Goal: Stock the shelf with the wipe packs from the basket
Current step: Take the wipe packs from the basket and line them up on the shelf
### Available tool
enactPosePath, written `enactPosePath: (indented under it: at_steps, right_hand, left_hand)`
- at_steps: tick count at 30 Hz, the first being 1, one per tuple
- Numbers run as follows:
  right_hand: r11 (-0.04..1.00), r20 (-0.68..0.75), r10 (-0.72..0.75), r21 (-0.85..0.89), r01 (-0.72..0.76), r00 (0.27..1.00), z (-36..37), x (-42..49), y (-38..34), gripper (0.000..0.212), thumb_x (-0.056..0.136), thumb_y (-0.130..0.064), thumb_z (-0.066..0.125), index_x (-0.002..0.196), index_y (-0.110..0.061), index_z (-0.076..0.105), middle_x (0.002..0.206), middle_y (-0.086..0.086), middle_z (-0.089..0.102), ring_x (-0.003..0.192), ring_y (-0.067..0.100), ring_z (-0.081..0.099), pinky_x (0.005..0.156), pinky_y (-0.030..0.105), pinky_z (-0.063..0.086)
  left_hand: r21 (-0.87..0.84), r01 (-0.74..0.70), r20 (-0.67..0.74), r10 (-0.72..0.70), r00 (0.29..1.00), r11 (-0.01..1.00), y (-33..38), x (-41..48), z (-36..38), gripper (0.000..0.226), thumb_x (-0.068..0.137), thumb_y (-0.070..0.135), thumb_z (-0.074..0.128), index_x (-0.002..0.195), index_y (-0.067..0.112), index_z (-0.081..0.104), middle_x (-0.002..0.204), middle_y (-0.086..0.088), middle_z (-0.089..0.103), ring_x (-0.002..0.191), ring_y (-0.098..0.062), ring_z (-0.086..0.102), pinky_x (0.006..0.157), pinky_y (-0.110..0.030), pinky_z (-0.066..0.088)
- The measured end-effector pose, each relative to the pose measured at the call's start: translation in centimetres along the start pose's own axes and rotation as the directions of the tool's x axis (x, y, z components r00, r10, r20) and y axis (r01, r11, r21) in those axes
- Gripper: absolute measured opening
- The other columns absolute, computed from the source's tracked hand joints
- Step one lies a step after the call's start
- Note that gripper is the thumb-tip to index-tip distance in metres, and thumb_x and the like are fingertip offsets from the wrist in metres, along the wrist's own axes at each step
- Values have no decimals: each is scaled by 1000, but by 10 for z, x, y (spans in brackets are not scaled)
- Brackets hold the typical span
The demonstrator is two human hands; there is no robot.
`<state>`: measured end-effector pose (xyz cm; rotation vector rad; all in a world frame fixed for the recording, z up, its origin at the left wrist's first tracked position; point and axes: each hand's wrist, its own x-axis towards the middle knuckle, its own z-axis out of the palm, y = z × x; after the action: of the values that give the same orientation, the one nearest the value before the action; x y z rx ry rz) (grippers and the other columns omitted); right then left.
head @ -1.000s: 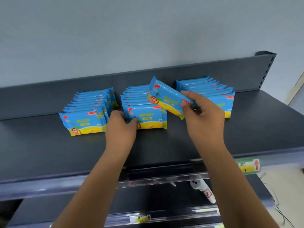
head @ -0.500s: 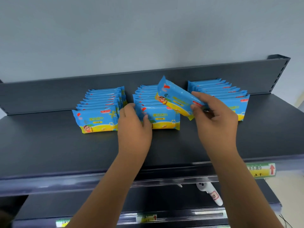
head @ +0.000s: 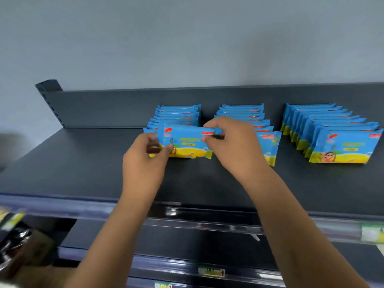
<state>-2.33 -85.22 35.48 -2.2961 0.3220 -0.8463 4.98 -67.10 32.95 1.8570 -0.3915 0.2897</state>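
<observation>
Three rows of blue and yellow wipe packs stand on the dark grey shelf (head: 87, 163): a left row (head: 180, 113), a middle row (head: 264, 129) and a right row (head: 332, 134). One wipe pack (head: 185, 142) stands upright at the front of the left row. My left hand (head: 145, 163) pinches its lower left corner. My right hand (head: 232, 146) grips its upper right edge and hides part of the middle row. The basket is not in view.
The shelf's back panel (head: 124, 107) rises behind the rows, with a grey wall above. Price-tag rails (head: 207, 223) and lower shelves lie below. Dark packaged goods (head: 18, 246) sit at the lower left. Bare shelf surface spreads left of the rows.
The view has swung left, so the rows sit further right. The pack held tilted over the middle row now stands at the front of the left row, with both hands on it.
</observation>
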Motion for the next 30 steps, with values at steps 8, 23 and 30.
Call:
enactPosePath:
  at_steps: [8,23,30]
  right_hand:
    - [952,151,12,-305,35,989,53,19,-29,23,91,-23,67,114,-25,72,115,0,59,100,22,60,78,33,49]
    - [924,-34,-4,-382,-10,999,69,8,-34,54,87,-25,71,135,-18,48,128,3,46,109,24,54,81,36,48]
    - [928,-26,-164,-344,146,986,76,-1,-51,57,96,-44,55,143,-12,50,147,7,50,142,26,40,116,43,36]
  left_hand:
    - [245,192,3,-199,980,950,-40,28,-19,20,83,28,80,91,16,66,83,9,68,81,-16,65,65,-30,44]
    - [289,192,57,-217,974,938,-41,37,-20,38,86,32,78,113,12,60,104,2,67,98,-21,65,79,-32,49]
    - [478,-59,6,64,998,876,-39,24,-45,63,98,45,59,147,9,44,146,-9,54,140,-28,43,108,-38,39]
